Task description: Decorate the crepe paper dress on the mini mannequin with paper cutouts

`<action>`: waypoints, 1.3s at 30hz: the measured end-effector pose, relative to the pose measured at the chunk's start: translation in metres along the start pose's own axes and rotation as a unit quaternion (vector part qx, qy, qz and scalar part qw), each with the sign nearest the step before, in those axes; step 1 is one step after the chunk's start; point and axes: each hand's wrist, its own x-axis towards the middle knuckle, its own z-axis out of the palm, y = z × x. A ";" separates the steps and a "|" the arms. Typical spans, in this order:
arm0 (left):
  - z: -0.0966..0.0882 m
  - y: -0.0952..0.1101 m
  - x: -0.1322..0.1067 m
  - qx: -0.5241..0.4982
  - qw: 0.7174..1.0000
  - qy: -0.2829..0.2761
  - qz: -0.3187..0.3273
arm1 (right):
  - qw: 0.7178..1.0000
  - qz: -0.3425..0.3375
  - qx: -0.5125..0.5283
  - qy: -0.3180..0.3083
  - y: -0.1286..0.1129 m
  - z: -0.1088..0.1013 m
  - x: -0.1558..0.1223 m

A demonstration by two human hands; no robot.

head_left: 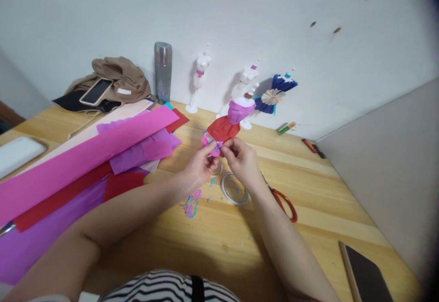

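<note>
A small mannequin in a paper dress leans away from me, with a purple bodice (240, 111), a red skirt (224, 129) and a ruffled pink hem with light-blue bits (210, 140). My left hand (200, 167) pinches the hem from the left, thumb on top. From the right, my right hand (243, 159) pinches the same hem, its fingertips close to the left thumb. Below the hands lie pink and blue paper scraps (190, 205) and a roll of tape (236, 202). Orange-handled scissors (291, 209) rest beside my right forearm, which partly hides them.
Crepe paper sheets (85, 158) cover the left side. Behind stand a flask (163, 71), white mannequins (202, 64) and one in blue paper (283, 85). A phone (96, 91) lies on brown cloth (121, 76). A green tube (286, 129) and a dark flat device (365, 272) lie right.
</note>
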 end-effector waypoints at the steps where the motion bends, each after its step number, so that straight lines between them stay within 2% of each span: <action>1: 0.000 0.000 0.000 -0.001 1.000 -0.002 -0.001 | 1.000 0.002 0.000 0.002 0.000 0.000 0.000; 9: -0.009 -0.005 0.005 0.029 0.998 -0.057 -0.008 | 1.000 0.002 -0.011 0.005 -0.005 -0.001 0.001; 15: -0.013 -0.010 0.012 0.042 0.997 -0.055 0.018 | 1.000 0.004 -0.007 -0.007 -0.008 -0.003 0.002; 29: -0.014 -0.012 0.014 0.041 0.997 -0.060 0.024 | 1.000 0.011 0.006 -0.010 -0.005 -0.002 0.002; 39: -0.013 -0.011 0.014 0.041 0.997 -0.056 0.034 | 1.000 0.018 -0.015 0.014 -0.007 -0.004 0.002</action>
